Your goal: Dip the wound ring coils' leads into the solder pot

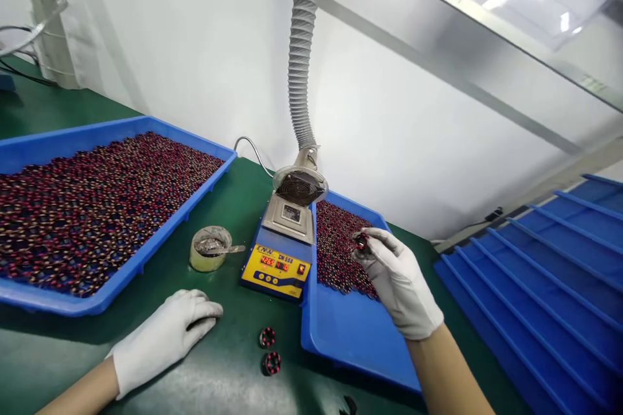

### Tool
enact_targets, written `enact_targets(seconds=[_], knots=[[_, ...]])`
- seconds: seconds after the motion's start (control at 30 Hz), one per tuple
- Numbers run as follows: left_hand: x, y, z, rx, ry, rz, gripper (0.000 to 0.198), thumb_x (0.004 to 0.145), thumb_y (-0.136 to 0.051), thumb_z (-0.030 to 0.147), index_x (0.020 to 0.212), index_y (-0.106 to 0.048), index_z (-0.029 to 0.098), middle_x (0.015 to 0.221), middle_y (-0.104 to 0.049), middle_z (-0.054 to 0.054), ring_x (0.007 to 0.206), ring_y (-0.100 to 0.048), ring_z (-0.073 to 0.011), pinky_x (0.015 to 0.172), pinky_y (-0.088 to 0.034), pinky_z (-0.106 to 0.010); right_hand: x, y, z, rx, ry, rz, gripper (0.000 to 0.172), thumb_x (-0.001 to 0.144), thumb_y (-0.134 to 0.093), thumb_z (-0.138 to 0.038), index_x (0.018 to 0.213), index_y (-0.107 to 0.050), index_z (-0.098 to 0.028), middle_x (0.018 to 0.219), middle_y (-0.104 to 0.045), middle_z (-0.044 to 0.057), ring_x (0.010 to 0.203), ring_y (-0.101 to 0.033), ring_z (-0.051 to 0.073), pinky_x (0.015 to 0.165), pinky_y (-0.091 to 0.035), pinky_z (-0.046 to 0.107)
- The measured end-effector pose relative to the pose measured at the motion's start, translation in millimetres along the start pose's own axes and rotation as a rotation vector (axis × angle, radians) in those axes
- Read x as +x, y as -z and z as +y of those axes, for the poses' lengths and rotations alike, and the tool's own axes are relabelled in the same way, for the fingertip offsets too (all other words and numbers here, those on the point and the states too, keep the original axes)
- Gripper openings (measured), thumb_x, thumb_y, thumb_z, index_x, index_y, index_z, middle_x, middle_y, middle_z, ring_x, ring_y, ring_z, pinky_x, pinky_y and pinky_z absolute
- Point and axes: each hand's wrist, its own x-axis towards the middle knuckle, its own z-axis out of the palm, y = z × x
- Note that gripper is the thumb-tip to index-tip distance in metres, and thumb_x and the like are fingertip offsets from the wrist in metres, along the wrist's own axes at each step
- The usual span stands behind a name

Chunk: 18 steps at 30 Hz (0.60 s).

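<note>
My right hand point(400, 282), in a white glove, pinches a small dark round part with red on it point(363, 243) between thumb and fingertips. It is held above the right blue tray point(355, 340), over the many similar red and black parts point(341, 249) at that tray's far end. My left hand point(168, 336), gloved too, lies on the green table with its fingers loosely extended and the thumb apart, nothing visible in it. Two small black ring parts with red segments, one point(267, 337) behind the other point(272, 363), sit on the table between my hands.
A solder pot with a yellow display panel point(275, 272) stands beneath a fume hose point(302, 52). Beside it is a round tub point(209, 259) with a flat stick point(224, 249) across it. Left is a large parts-filled blue tray point(117, 288); stacked blue trays point(535, 279) stand right.
</note>
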Motion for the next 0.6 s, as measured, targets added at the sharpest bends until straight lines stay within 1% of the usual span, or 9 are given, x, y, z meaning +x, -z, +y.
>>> enact_targets(seconds=[0.07,0.13,0.2,0.27,0.33,0.43,0.5,0.6], knots=[[0,-1.0,-3,0.006,-0.011,0.013,0.025,0.092,-0.047,0.035,0.102,-0.069,0.031,0.098,-0.069,-0.002,0.091,-0.063,-0.0212,0.083,-0.049,-0.032,-10,21,20,-0.038,-0.005,0.075,0.035,0.065,-0.078,-0.043,0.089,-0.062,-0.023,0.088,-0.062,-0.001,0.077,-0.062,0.014,0.074,-0.052,0.032],[-1,-1.5,-4,0.014,-0.023,0.032,0.025,0.091,-0.048,0.038,0.102,-0.069,0.032,0.099,-0.07,-0.001,0.092,-0.064,-0.0213,0.083,-0.05,-0.032,-18,45,44,-0.136,-0.047,0.132,0.034,0.069,-0.075,-0.044,0.092,-0.058,-0.025,0.087,-0.062,-0.002,0.084,-0.063,0.017,0.079,-0.052,0.034],[-1,-1.6,-5,0.026,-0.04,0.057,0.025,0.089,-0.05,0.039,0.102,-0.07,0.033,0.098,-0.071,-0.001,0.09,-0.065,-0.0212,0.08,-0.051,-0.03,-22,69,70,-0.28,-0.123,0.166,0.035,0.073,-0.073,-0.041,0.098,-0.057,-0.023,0.086,-0.063,-0.001,0.085,-0.064,0.018,0.078,-0.053,0.035],[-1,-2.2,-6,0.04,-0.057,0.077,0.025,0.088,-0.05,0.039,0.101,-0.071,0.033,0.097,-0.071,-0.001,0.088,-0.066,-0.021,0.078,-0.052,-0.029,-20,90,94,-0.461,-0.223,0.171,0.026,0.078,-0.07,-0.034,0.096,-0.06,-0.017,0.084,-0.063,0.001,0.081,-0.063,0.018,0.075,-0.053,0.035],[-2,-3.7,-7,0.057,-0.066,0.088,0.025,0.088,-0.05,0.039,0.102,-0.07,0.033,0.098,-0.072,-0.001,0.09,-0.066,-0.021,0.078,-0.052,-0.029,-14,104,114,-0.625,-0.31,0.155,0.02,0.086,-0.062,-0.031,0.098,-0.061,-0.014,0.095,-0.064,0.004,0.084,-0.062,0.018,0.075,-0.053,0.036],[-3,-6.1,-10,0.081,-0.07,0.088,0.025,0.089,-0.05,0.039,0.104,-0.069,0.034,0.101,-0.071,-0.001,0.092,-0.066,-0.0214,0.078,-0.053,-0.029,-6,111,131,-0.786,-0.396,0.109,0.024,0.09,-0.057,-0.033,0.108,-0.06,-0.016,0.111,-0.061,0.006,0.092,-0.061,0.019,0.079,-0.053,0.038],[-3,-6.8,-12,0.088,-0.075,0.095,0.025,0.088,-0.051,0.039,0.103,-0.07,0.034,0.1,-0.072,0.0,0.091,-0.067,-0.0217,0.077,-0.053,-0.029,-3,109,136,-0.836,-0.424,0.068,0.028,0.09,-0.057,-0.033,0.112,-0.058,-0.017,0.114,-0.06,0.007,0.094,-0.061,0.02,0.08,-0.053,0.039],[-3,-6.8,-12,0.086,-0.085,0.109,0.024,0.088,-0.051,0.038,0.102,-0.071,0.034,0.099,-0.072,0.0,0.09,-0.067,-0.0215,0.076,-0.053,-0.028,-3,102,137,-0.857,-0.433,0.016,0.03,0.09,-0.057,-0.032,0.115,-0.056,-0.016,0.114,-0.059,0.008,0.094,-0.061,0.02,0.079,-0.053,0.04]])
